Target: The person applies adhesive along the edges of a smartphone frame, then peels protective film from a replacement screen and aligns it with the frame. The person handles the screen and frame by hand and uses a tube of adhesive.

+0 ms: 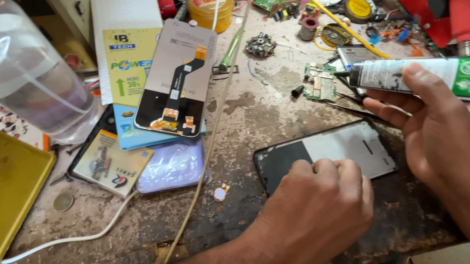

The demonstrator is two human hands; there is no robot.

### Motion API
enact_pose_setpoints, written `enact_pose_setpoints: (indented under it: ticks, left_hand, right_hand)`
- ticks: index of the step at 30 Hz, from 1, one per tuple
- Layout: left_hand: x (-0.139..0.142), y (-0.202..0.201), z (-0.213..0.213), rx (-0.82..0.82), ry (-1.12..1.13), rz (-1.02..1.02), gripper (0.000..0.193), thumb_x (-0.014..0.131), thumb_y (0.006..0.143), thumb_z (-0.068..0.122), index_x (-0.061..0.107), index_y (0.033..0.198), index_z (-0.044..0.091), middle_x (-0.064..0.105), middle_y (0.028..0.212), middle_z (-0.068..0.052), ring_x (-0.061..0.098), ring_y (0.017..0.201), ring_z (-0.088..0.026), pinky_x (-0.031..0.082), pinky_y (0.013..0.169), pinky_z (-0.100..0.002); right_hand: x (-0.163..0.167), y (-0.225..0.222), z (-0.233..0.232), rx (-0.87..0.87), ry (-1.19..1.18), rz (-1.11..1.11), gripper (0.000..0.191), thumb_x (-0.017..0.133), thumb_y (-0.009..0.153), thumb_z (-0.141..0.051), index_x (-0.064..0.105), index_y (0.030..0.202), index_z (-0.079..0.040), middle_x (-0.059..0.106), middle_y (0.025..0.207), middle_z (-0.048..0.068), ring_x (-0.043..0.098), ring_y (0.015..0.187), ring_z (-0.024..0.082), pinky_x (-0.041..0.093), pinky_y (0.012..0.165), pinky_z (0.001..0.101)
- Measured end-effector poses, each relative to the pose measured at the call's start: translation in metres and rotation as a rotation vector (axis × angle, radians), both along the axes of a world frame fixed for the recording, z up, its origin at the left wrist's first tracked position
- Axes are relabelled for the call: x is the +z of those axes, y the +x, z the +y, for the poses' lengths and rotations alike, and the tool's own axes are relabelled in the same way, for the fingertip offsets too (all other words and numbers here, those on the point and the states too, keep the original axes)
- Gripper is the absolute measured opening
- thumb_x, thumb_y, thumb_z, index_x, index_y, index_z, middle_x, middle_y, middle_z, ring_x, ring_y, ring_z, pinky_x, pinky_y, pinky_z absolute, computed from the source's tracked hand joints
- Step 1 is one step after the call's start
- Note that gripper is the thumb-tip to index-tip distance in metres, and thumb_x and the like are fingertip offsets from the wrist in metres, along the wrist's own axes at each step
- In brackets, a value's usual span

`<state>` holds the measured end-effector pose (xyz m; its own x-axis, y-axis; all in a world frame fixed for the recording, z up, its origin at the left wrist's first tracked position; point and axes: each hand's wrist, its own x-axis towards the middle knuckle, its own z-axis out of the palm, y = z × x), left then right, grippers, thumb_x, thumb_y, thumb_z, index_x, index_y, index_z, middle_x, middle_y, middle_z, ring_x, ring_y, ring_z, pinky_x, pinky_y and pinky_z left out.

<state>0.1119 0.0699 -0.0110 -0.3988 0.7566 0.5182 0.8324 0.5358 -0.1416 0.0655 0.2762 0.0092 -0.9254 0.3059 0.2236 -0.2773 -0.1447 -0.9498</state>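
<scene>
Black-framed flat phone body (334, 152) lies on the scarred grey desk (141, 247), nearest the viewer. The left hand (312, 212) rests on its near edge, fingers (325, 171) curled into a fist, gripping nothing visible. Beyond, the right hand (436, 123) holds a white-and-green adhesive tube (433, 74), fingers wrapped around it. Farther left, a detached display panel (176, 79) lies on boxes.

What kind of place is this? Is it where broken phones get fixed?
Probably yes, a phone repair bench. A phone screen panel leans on boxes, small circuit boards lie about, and the right hand holds a glue tube above an opened phone that the left hand steadies.
</scene>
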Motion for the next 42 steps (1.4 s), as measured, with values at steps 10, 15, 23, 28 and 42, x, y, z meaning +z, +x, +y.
enact_pose_setpoints:
  ticks: [10,15,23,28,42]
  left_hand:
    - [0.003,-0.005,-0.003,0.006,-0.008,-0.012,0.013,0.068,0.082,0.018,0.07,0.077,0.007,0.06,0.072,-0.003,0.063,0.066,-0.018,0.046,0.053,-0.033]
    - [0.004,-0.006,-0.004,-0.001,0.022,-0.009,0.012,0.069,0.082,0.018,0.069,0.076,0.008,0.06,0.072,-0.003,0.063,0.068,-0.018,0.045,0.054,-0.033]
    - [0.003,-0.012,-0.005,0.034,-0.013,-0.022,0.012,0.07,0.081,0.015,0.065,0.074,0.008,0.059,0.069,-0.002,0.062,0.064,-0.017,0.044,0.05,-0.032]
    - [0.001,-0.01,-0.003,0.04,0.076,-0.015,0.01,0.071,0.078,0.015,0.066,0.075,0.007,0.059,0.07,-0.002,0.062,0.065,-0.017,0.043,0.049,-0.032]
    - [0.003,0.008,-0.002,0.133,-0.099,0.026,0.018,0.064,0.086,0.019,0.069,0.086,0.002,0.069,0.077,-0.016,0.065,0.066,-0.022,0.045,0.054,-0.033]
  right_hand:
    - [0.0,0.002,0.018,-0.099,0.014,-0.203,0.024,0.061,0.101,-0.02,0.062,0.121,-0.006,0.072,0.11,0.011,0.073,0.1,0.028,0.061,0.086,0.0468]
    - [-0.015,-0.013,0.022,-0.02,-0.048,-0.141,0.021,0.063,0.104,-0.018,0.063,0.12,-0.005,0.071,0.112,0.011,0.071,0.101,0.026,0.061,0.093,0.0431]
    - [-0.011,-0.032,0.013,0.101,-0.061,0.015,0.021,0.063,0.107,-0.014,0.062,0.124,-0.003,0.07,0.117,0.012,0.072,0.106,0.026,0.061,0.098,0.0442]
    - [-0.01,0.002,0.003,0.112,-0.057,0.076,0.027,0.059,0.105,-0.016,0.059,0.129,-0.005,0.07,0.116,0.013,0.072,0.103,0.03,0.061,0.09,0.0467]
    - [-0.016,0.026,-0.052,0.148,0.013,-0.003,0.026,0.063,0.1,-0.006,0.06,0.123,0.005,0.068,0.11,0.015,0.073,0.098,0.029,0.066,0.086,0.0484]
